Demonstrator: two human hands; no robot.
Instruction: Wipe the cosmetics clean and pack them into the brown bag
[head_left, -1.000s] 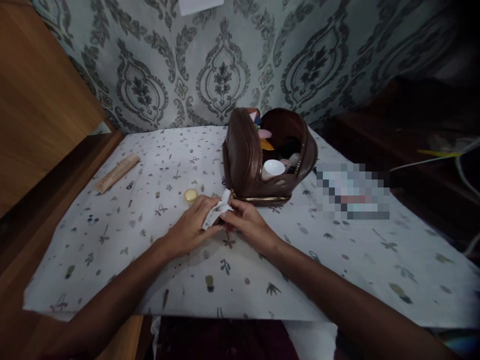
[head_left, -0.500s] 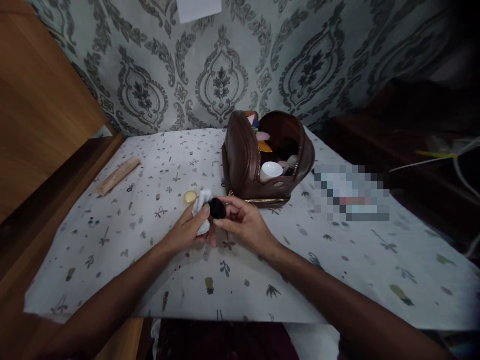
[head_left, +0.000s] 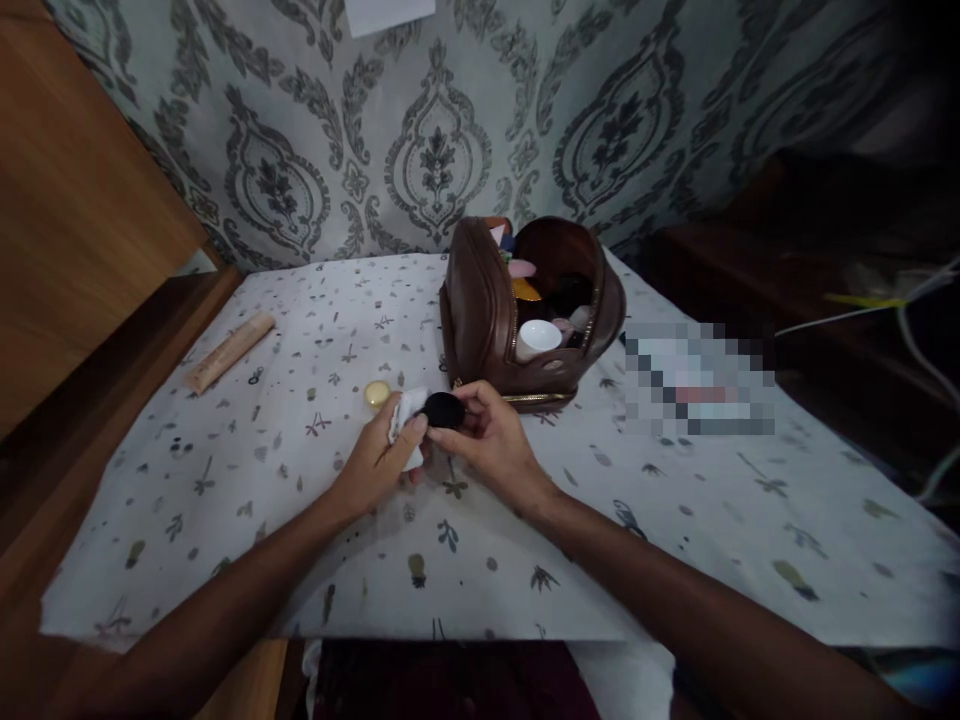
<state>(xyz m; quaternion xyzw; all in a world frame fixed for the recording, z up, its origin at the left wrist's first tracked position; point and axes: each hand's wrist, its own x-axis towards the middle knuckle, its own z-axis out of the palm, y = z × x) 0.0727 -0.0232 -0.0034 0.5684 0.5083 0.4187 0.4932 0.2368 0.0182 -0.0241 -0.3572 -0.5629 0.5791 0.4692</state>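
Between my two hands is a small round black object, with its flat dark face tilted up; its exact kind does not show. My right hand pinches it by the edge, thumb below and fingers above. A crumpled white cloth is bunched in my left hand, whose thumb presses by the black object's left edge. Just beyond my left fingers a small round gold-coloured item lies on the table. Behind my hands stands an unzipped brown leather bag.
Inside the bag are a white round container, a yellow item and other small things. A beige tube lies at the table's left. A blurred-out flat object lies at right. A patterned cloth covers the table; wallpaper rises behind.
The black object has turned so that its round flat face shows more, and it sits slightly further right. The view has shifted a little. Both hands keep their hold.
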